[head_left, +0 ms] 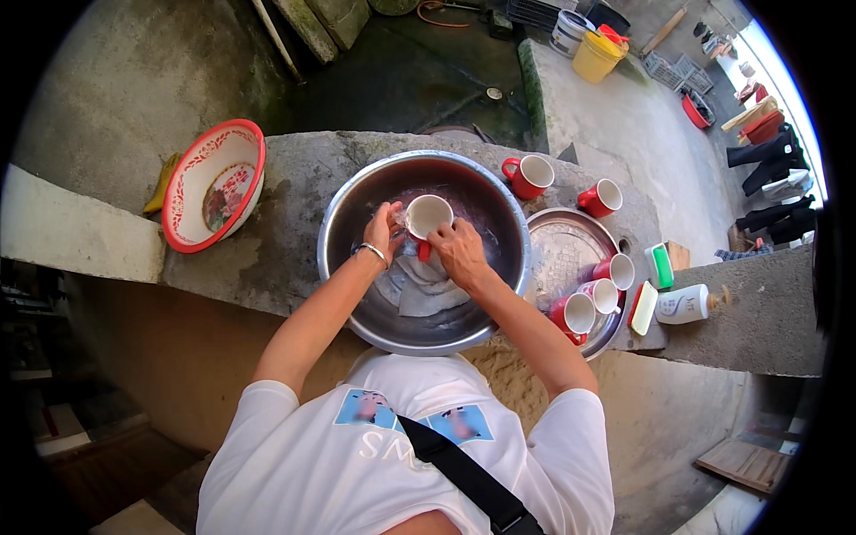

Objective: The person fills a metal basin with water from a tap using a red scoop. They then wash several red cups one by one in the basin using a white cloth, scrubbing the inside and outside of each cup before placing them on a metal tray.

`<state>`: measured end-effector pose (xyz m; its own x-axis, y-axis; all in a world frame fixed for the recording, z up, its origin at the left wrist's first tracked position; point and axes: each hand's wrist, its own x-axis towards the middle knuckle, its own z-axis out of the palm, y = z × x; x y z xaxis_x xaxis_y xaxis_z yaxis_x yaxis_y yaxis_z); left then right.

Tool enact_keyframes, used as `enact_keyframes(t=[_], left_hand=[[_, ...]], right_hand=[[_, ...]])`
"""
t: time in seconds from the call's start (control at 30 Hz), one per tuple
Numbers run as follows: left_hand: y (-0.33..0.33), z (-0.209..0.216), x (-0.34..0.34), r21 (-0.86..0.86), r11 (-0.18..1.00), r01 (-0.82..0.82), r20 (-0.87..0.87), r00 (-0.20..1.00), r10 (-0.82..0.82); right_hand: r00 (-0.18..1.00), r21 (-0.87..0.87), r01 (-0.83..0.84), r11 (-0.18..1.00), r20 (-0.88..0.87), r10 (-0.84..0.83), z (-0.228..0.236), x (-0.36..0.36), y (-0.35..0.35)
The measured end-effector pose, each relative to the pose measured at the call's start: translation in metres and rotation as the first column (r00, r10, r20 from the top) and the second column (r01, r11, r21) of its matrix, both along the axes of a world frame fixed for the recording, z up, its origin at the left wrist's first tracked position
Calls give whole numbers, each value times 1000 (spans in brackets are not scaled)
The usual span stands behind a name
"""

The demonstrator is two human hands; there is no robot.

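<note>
Over the large steel basin [336, 267] I hold a mug [430, 214], red outside and white inside, its opening facing up. My left hand [383, 234] grips its left side, where something pale and translucent, perhaps suds, shows by the fingertips. On the other side, my right hand [458, 253] has its fingers closed at the rim and near wall; its fingertips are partly hidden. Below both hands a wet greyish-white cloth [426, 299] lies crumpled on the basin's bottom.
Right of the basin, a round metal tray [548, 259] carries several red and white mugs [580, 312]. Two red mugs [533, 174] stand behind it on the concrete ledge [294, 196]. Farther right are a green-and-white brush or sponge [662, 266] and a white bottle [682, 305]. A red-rimmed enamel basin [254, 196] leans left.
</note>
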<state>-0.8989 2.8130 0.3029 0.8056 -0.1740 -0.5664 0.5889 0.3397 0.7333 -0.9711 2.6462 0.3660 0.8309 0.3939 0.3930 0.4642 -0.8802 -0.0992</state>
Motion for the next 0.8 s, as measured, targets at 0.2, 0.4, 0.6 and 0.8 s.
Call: enact_keyframes(t=[0.2,0.4,0.6,0.8], left_hand=[[-1,19,-12,-210,958,194,56,981,-186],[1,65,-15,-450,743,495,93,854,-512],[-2,63,-16,-554,631,543,241,830,-503],[-20,86,-23,-294,724,624,390,770,-505]], right_hand=[[996,35,-21,999,-89,24,24,-22,1],[778,765,263,588,-529,339,24,-20,-9],[514,596,760,-258,-310,799,8,-24,-6],[585,452,727,-517,-14,811,13,-35,-10]])
